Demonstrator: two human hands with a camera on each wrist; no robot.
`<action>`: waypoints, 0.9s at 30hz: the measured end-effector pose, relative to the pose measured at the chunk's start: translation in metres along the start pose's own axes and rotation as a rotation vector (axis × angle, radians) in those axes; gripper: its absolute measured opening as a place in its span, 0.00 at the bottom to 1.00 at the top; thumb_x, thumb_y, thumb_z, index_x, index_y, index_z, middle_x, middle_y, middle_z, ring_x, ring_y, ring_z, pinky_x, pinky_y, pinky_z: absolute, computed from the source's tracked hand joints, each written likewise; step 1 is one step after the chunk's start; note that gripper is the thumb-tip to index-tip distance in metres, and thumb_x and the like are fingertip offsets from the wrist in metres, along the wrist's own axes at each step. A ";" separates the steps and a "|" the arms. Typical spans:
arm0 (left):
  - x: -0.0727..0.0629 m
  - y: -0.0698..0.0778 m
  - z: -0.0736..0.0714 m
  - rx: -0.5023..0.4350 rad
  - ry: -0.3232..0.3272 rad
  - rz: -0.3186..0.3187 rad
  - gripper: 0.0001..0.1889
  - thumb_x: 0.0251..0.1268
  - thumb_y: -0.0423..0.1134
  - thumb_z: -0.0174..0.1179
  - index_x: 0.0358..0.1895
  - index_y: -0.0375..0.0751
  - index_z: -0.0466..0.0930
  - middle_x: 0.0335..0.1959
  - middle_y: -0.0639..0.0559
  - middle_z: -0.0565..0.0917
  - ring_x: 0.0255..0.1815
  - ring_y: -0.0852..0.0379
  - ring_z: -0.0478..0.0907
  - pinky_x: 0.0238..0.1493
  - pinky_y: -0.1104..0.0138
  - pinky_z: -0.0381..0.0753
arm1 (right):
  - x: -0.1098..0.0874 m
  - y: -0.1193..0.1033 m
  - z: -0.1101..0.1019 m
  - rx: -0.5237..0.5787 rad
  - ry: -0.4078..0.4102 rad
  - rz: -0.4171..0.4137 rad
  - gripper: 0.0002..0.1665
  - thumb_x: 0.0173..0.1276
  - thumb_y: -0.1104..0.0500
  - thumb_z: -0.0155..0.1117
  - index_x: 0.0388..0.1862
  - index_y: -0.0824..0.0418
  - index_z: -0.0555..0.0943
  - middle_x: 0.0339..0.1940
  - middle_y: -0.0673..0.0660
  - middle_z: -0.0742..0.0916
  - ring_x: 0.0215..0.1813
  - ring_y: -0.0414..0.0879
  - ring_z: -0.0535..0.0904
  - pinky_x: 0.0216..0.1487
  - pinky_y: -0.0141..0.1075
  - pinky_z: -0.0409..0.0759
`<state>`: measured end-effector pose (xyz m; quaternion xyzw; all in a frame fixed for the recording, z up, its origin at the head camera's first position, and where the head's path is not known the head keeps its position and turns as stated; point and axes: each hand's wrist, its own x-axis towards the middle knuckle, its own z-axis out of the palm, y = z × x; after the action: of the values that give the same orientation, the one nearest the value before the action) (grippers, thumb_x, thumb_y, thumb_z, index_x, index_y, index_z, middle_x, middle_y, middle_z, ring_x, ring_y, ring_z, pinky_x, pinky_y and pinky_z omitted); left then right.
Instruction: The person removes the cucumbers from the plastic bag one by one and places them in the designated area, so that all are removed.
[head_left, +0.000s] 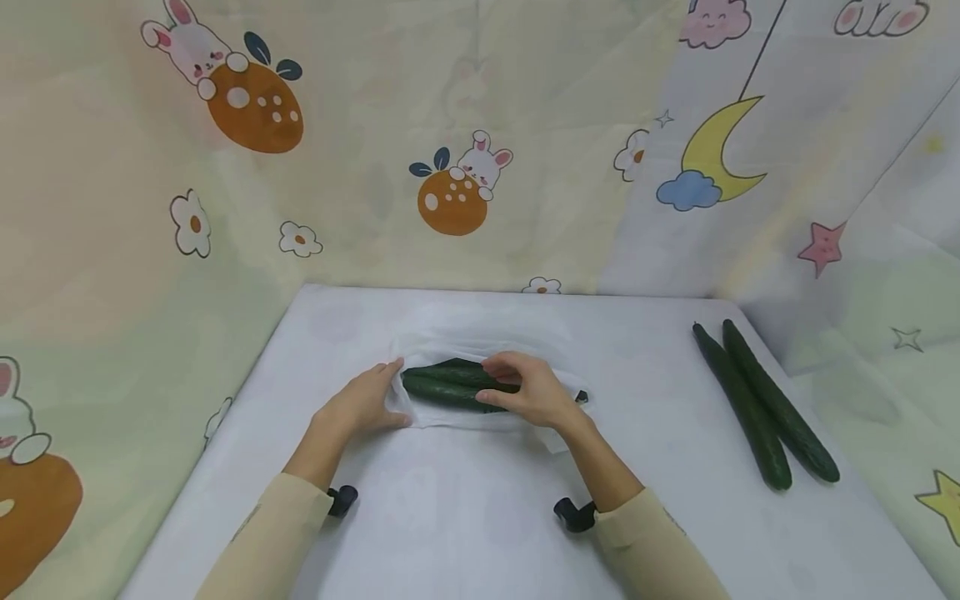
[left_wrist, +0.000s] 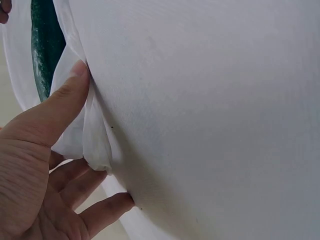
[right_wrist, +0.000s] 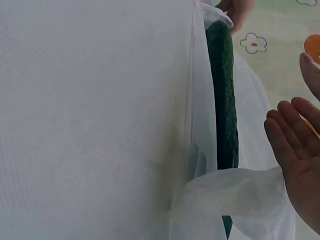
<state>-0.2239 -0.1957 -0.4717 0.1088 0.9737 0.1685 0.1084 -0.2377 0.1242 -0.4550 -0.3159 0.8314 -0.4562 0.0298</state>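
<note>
A thin white plastic bag [head_left: 442, 421] lies on the table with its opening upward, two dark green cucumbers [head_left: 442, 392] side by side inside it. At the bag's left end, my left hand [head_left: 363, 400] holds the gathered edge, the thumb on the near side and the fingers behind, as the left wrist view shows. My right hand [head_left: 532, 387] is over the right part of the cucumbers, thumb and fingers apart. In the right wrist view its fingers are loosely straight beside a bag strip [right_wrist: 230, 192] that crosses one cucumber [right_wrist: 225, 95]. A dark tip shows past the strip.
Two more long cucumbers [head_left: 750, 408] lie side by side at the table's right edge. The table [head_left: 450, 517] has a white cover, and printed curtains with rabbits, flowers and a moon [head_left: 720, 150] hang around its back and sides.
</note>
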 end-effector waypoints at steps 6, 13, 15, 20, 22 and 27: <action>0.003 0.002 -0.001 0.019 -0.022 -0.016 0.56 0.56 0.57 0.76 0.82 0.37 0.54 0.78 0.33 0.64 0.78 0.34 0.62 0.77 0.43 0.63 | 0.001 0.007 0.006 0.006 -0.037 0.007 0.36 0.64 0.49 0.77 0.65 0.66 0.79 0.63 0.62 0.85 0.65 0.55 0.81 0.68 0.47 0.79; 0.003 0.003 0.001 0.004 -0.024 -0.029 0.57 0.55 0.57 0.76 0.82 0.38 0.54 0.78 0.32 0.63 0.78 0.34 0.61 0.76 0.43 0.63 | 0.005 0.014 0.012 0.007 -0.084 0.039 0.36 0.65 0.47 0.77 0.66 0.63 0.79 0.62 0.59 0.85 0.65 0.53 0.81 0.68 0.47 0.78; 0.002 0.003 0.002 -0.002 -0.027 -0.037 0.57 0.56 0.57 0.76 0.82 0.39 0.53 0.78 0.32 0.63 0.78 0.34 0.61 0.76 0.43 0.63 | 0.006 0.016 0.014 -0.032 -0.101 0.058 0.37 0.64 0.45 0.77 0.67 0.61 0.79 0.62 0.56 0.85 0.66 0.51 0.81 0.68 0.46 0.78; -0.001 0.002 0.000 -0.004 -0.018 -0.040 0.57 0.57 0.56 0.76 0.83 0.39 0.52 0.78 0.33 0.63 0.78 0.34 0.62 0.76 0.43 0.64 | 0.009 0.016 0.016 -0.118 -0.135 0.081 0.37 0.64 0.41 0.76 0.66 0.57 0.80 0.62 0.52 0.86 0.66 0.48 0.81 0.68 0.45 0.78; -0.002 0.002 -0.001 -0.005 -0.015 -0.044 0.56 0.57 0.56 0.76 0.83 0.39 0.52 0.78 0.33 0.63 0.78 0.34 0.62 0.76 0.43 0.63 | 0.010 0.015 0.015 -0.131 -0.151 0.086 0.37 0.64 0.41 0.76 0.66 0.57 0.80 0.62 0.52 0.86 0.66 0.48 0.80 0.68 0.45 0.78; -0.002 0.002 0.000 -0.010 -0.012 -0.041 0.56 0.57 0.55 0.76 0.82 0.39 0.52 0.78 0.32 0.63 0.77 0.33 0.62 0.76 0.42 0.64 | 0.012 0.013 0.013 -0.157 -0.192 0.108 0.35 0.64 0.43 0.76 0.65 0.57 0.80 0.63 0.52 0.85 0.67 0.49 0.80 0.68 0.46 0.77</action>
<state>-0.2217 -0.1943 -0.4703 0.0891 0.9742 0.1703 0.1184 -0.2495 0.1127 -0.4702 -0.3143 0.8736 -0.3551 0.1091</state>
